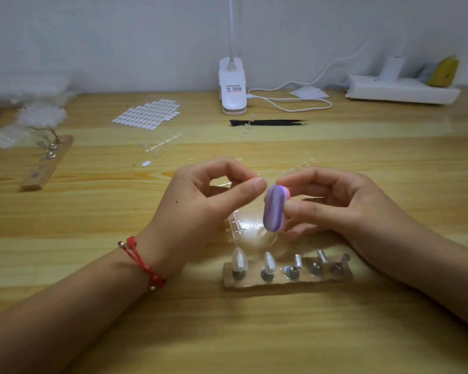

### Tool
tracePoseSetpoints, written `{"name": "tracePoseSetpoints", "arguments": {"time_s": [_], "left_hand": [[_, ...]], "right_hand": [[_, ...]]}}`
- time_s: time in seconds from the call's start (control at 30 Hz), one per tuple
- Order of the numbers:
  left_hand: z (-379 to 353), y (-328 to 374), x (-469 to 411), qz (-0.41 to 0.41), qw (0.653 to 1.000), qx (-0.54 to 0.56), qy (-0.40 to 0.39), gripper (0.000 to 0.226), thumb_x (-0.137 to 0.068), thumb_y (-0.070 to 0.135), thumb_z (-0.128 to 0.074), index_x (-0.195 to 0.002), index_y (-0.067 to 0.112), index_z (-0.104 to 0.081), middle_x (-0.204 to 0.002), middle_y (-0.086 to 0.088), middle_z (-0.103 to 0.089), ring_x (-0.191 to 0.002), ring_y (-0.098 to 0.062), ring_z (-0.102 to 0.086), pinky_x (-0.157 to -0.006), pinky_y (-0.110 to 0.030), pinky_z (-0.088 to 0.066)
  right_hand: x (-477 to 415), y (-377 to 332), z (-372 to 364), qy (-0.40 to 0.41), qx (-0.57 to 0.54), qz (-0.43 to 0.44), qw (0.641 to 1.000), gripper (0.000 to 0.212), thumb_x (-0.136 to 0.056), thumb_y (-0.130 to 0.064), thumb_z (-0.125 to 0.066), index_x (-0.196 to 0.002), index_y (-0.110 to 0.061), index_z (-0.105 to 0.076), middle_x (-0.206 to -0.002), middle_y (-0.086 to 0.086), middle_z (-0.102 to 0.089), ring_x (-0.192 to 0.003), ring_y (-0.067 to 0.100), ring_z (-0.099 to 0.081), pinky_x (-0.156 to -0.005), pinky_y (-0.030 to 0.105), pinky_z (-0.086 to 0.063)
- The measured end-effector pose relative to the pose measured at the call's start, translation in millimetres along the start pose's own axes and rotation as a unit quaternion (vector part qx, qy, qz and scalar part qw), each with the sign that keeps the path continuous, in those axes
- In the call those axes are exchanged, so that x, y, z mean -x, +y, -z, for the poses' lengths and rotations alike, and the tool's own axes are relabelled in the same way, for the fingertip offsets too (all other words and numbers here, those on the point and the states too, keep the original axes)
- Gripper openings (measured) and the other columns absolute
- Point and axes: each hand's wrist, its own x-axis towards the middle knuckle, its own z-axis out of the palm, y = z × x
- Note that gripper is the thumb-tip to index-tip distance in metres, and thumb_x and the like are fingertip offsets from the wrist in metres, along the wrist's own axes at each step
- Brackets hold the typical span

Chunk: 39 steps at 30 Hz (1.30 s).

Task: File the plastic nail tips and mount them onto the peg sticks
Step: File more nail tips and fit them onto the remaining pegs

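Peg block [311, 279] is sitting nearest, two nail tips [239, 259] mounted on it.
Right hand [343, 203] is gripping a purple file [274, 209] above it; left hand [197, 203] is pinching at the file's top, contents unclear.

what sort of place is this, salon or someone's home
Probably a home craft desk, not a salon: a wooden table against a bare wall, a clip-on lamp and power strip, and a peg stand holding nail tips.

Pinched fingers [245, 190]: left hand [200, 201], right hand [338, 203]
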Motion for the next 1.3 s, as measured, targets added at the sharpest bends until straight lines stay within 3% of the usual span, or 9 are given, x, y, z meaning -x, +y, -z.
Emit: {"name": "tracePoseSetpoints", "arguments": {"time_s": [0.13,0.27,0.4,0.5,0.63,0.73,0.9,1.03,1.3], "left_hand": [[-1.7,0.9,1.2,0.01,0.999,-0.024,-0.028,0.01,-0.074,0.021,-0.07,-0.067,0.014,-0.066,-0.056,-0.003,-0.05,-0.04,-0.003,-0.037,-0.042,-0.011,-0.032],[-0.3,0.3,0.4,0.012,1.0,-0.021,0.003,0.008,-0.079,0.016,-0.069,-0.072,0.014,-0.067,-0.053,0.012,-0.05,-0.038,-0.002,-0.033,-0.041,-0.01,-0.028],[-2.2,0.9,1.0,0.007,0.999,-0.039,-0.018,0.007,-0.077,0.019,-0.069,-0.071,0.016,-0.069,-0.066,0.003,-0.056,-0.043,-0.006,-0.036,-0.045,-0.013,-0.029],[-1.0,0.2,0.6,0.011,1.0,-0.022,0.014,0.007,-0.08,0.015,-0.069,-0.072,0.014,-0.068,-0.054,0.011,-0.051,-0.037,-0.001,-0.033,-0.04,-0.009,-0.028],[-3.4,1.6,1.7,0.001,0.999,-0.051,-0.015,0.008,-0.077,0.021,-0.069,-0.073,0.015,-0.07,-0.064,-0.009,-0.057,-0.041,-0.004,-0.035,-0.044,-0.012,-0.029],[-2.7,1.0,1.0,0.003,0.999,-0.041,0.005,0.008,-0.077,0.021,-0.069,-0.072,0.016,-0.07,-0.057,0.001,-0.053,-0.039,-0.003,-0.036,-0.042,-0.012,-0.03],[-3.7,0.9,1.8,-0.008,0.998,-0.062,-0.016,0.012,-0.071,0.03,-0.069,-0.072,0.018,-0.071,-0.074,-0.015,-0.057,-0.044,-0.007,-0.037,-0.045,-0.013,-0.03],[-2.8,0.1,0.7,-0.01,0.998,-0.056,-0.007,0.014,-0.071,0.031,-0.068,-0.071,0.017,-0.07,-0.072,-0.014,-0.055,-0.043,-0.006,-0.035,-0.044,-0.013,-0.029],[-3.1,-1.6,-0.2,-0.005,0.998,-0.059,0.007,0.015,-0.071,0.032,-0.068,-0.072,0.017,-0.07,-0.074,-0.015,-0.055,-0.044,-0.008,-0.037,-0.045,-0.018,-0.031]], "right_hand": [[-2.7,1.0,2.6,0.067,-0.083,0.02,0.994,0.025,-0.063,-0.022,-0.079,-0.087,-0.024,-0.079,-0.087,0.004,-0.076,-0.074,0.015,-0.073,-0.058,0.022,-0.056],[-1.1,-0.2,-1.2,0.02,-0.019,0.009,1.0,0.029,-0.063,-0.024,-0.085,-0.091,-0.026,-0.077,-0.091,0.003,-0.075,-0.073,0.02,-0.073,-0.061,0.023,-0.056],[-2.9,0.6,1.5,0.069,-0.082,0.018,0.994,0.023,-0.064,-0.02,-0.08,-0.087,-0.019,-0.076,-0.088,0.006,-0.075,-0.075,0.018,-0.073,-0.058,0.022,-0.056],[-1.6,0.7,-1.2,0.041,-0.031,0.016,0.999,0.026,-0.063,-0.02,-0.085,-0.087,-0.022,-0.076,-0.091,0.003,-0.075,-0.075,0.019,-0.073,-0.061,0.023,-0.057],[-3.1,0.7,-0.9,0.064,-0.068,0.022,0.995,0.022,-0.063,-0.022,-0.081,-0.085,-0.025,-0.076,-0.092,0.004,-0.075,-0.078,0.019,-0.074,-0.059,0.024,-0.057],[-2.3,0.0,-0.9,0.044,-0.051,0.027,0.997,0.019,-0.066,-0.022,-0.079,-0.084,-0.026,-0.075,-0.094,0.0,-0.074,-0.078,0.016,-0.073,-0.061,0.025,-0.057],[-3.0,-0.9,2.6,0.077,-0.146,0.038,0.986,0.018,-0.062,-0.019,-0.076,-0.079,-0.024,-0.075,-0.085,0.002,-0.074,-0.075,0.017,-0.073,-0.056,0.023,-0.056],[-2.2,-0.4,-2.2,0.046,-0.061,0.041,0.996,0.024,-0.061,-0.017,-0.083,-0.083,-0.024,-0.074,-0.093,0.002,-0.074,-0.076,0.017,-0.073,-0.06,0.025,-0.057],[-1.5,1.1,-2.5,0.038,-0.054,0.048,0.997,0.019,-0.066,-0.018,-0.081,-0.082,-0.024,-0.073,-0.091,-0.002,-0.073,-0.076,0.016,-0.072,-0.06,0.026,-0.058]]}}
